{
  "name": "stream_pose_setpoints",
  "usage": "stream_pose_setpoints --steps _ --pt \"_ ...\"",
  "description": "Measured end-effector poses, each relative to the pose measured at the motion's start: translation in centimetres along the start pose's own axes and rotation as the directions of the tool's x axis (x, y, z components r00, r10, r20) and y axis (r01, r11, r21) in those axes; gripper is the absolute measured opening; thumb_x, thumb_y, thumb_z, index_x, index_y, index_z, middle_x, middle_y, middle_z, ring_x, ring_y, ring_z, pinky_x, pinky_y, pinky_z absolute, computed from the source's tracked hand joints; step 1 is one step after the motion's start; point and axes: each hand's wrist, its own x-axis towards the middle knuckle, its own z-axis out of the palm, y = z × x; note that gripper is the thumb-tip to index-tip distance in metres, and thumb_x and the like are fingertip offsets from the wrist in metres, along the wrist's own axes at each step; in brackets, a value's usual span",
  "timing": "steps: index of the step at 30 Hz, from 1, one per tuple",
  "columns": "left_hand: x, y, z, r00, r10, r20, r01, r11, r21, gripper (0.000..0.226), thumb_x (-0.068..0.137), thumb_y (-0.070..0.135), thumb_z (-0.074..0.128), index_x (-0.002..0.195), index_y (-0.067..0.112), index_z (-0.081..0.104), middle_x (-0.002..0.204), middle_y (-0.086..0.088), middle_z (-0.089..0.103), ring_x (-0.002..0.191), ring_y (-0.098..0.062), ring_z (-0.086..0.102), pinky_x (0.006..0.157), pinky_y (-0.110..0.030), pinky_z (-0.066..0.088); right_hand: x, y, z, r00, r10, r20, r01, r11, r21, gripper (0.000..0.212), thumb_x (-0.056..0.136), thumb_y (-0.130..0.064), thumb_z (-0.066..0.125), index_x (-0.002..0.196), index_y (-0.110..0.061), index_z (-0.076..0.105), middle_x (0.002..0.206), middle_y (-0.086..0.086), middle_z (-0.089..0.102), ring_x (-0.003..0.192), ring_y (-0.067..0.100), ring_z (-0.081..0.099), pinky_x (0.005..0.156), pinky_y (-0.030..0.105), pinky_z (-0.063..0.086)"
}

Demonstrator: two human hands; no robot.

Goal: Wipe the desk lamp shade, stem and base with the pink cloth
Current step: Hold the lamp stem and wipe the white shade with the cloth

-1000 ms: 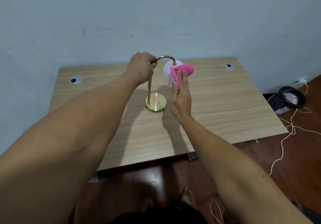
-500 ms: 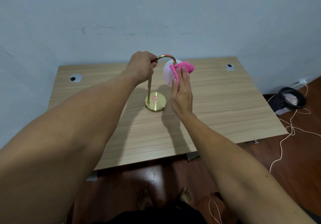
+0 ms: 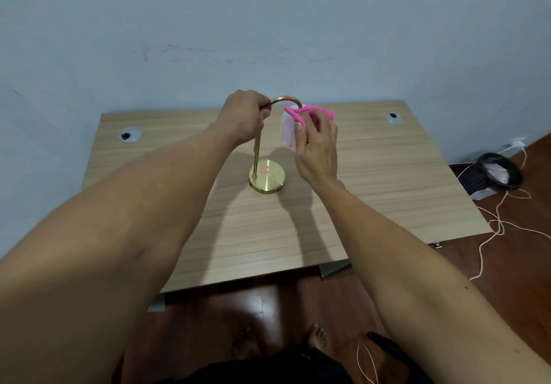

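Wooden desk (image 3: 372, 192) against pale wall. Left hand (image 3: 243, 118) clenched around the gold stem (image 3: 257, 152) near its arch, apparently to steady the lamp. Round brass base (image 3: 267, 176) standing mid-desk. Right hand (image 3: 317, 152) pinching the pink cloth (image 3: 308, 113) against the white shade (image 3: 287, 133), wiping it.

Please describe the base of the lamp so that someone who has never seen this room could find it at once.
Look at the wooden desk standing against the pale blue wall. Near its middle, a thin brass stem rises from a flat round disc, the lamp base, below the left hand. It is the only shiny gold thing lying on the desk, with pink reflected on top.
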Motion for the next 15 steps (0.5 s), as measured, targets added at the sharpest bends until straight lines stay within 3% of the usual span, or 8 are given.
stream_pose_setpoints --steps 2,4,9,11,13,15 --pt "0.0 0.0 0.0 1.000 -0.001 -0.004 0.001 1.000 0.000 0.017 0.098 0.015 0.057 0.091 0.014 0.073 0.071 -0.004 0.059 0.080 -0.033 0.059 0.076 -0.038 0.049 -0.2 0.2 -0.4 0.991 0.130 -0.021 -0.126 0.984 0.123 0.038 0.109 -0.033 0.037 0.141 -0.035 0.058 0.137 -0.010 0.049 0.127 0.016 0.046 0.106 0.011 0.029" --pt "0.0 0.0 0.0 1.000 -0.003 -0.001 0.003 1.000 0.002 0.017 0.098 0.015 0.057 0.091 0.014 0.073 0.072 -0.004 0.060 0.081 -0.032 0.059 0.077 -0.038 0.049 -0.6 0.1 -0.4 0.987 0.159 0.000 -0.157 0.977 0.142 0.042 0.110 -0.031 0.037 0.149 -0.035 0.050 0.141 -0.007 0.047 0.128 0.017 0.045 0.108 0.020 0.033" --pt "0.0 0.0 -0.1 1.000 0.002 0.005 -0.002 1.000 0.002 0.018 0.099 0.016 0.057 0.092 0.013 0.073 0.075 -0.006 0.062 0.083 -0.033 0.060 0.080 -0.041 0.051 -1.9 2.1 0.2 0.975 -0.203 0.089 0.210 0.975 -0.076 0.046 0.110 -0.026 0.043 0.154 -0.013 0.046 0.151 0.017 0.043 0.137 0.036 0.039 0.116 0.044 0.037" --pt "0.1 0.0 0.0 1.000 0.002 0.003 -0.002 1.000 0.001 0.018 0.099 0.016 0.057 0.093 0.013 0.074 0.075 -0.006 0.062 0.082 -0.033 0.059 0.079 -0.040 0.050 -2.7 3.5 0.5 0.963 -0.249 0.102 0.258 0.962 -0.091 0.047 0.108 -0.024 0.047 0.154 -0.010 0.046 0.153 0.020 0.041 0.141 0.038 0.038 0.119 0.047 0.035" --pt "0.1 0.0 0.1 1.000 0.002 0.002 -0.002 1.000 -0.003 0.017 0.098 0.015 0.057 0.093 0.013 0.073 0.074 -0.006 0.061 0.081 -0.033 0.059 0.078 -0.039 0.050 -4.0 3.6 0.5 0.982 -0.154 0.110 0.155 0.988 0.000 0.048 0.109 -0.023 0.045 0.156 -0.013 0.043 0.160 0.016 0.034 0.147 0.032 0.034 0.120 0.043 0.035" --pt "0.0 -0.1 0.1 1.000 0.001 -0.001 -0.001 1.000 -0.006 0.017 0.098 0.014 0.057 0.091 0.014 0.073 0.074 -0.006 0.061 0.080 -0.032 0.058 0.078 -0.039 0.050 -4.8 2.8 0.5 0.993 0.043 0.113 -0.058 0.989 0.135 0.049 0.111 -0.027 0.039 0.159 -0.021 0.037 0.167 0.003 0.028 0.152 0.014 0.029 0.115 0.038 0.042"
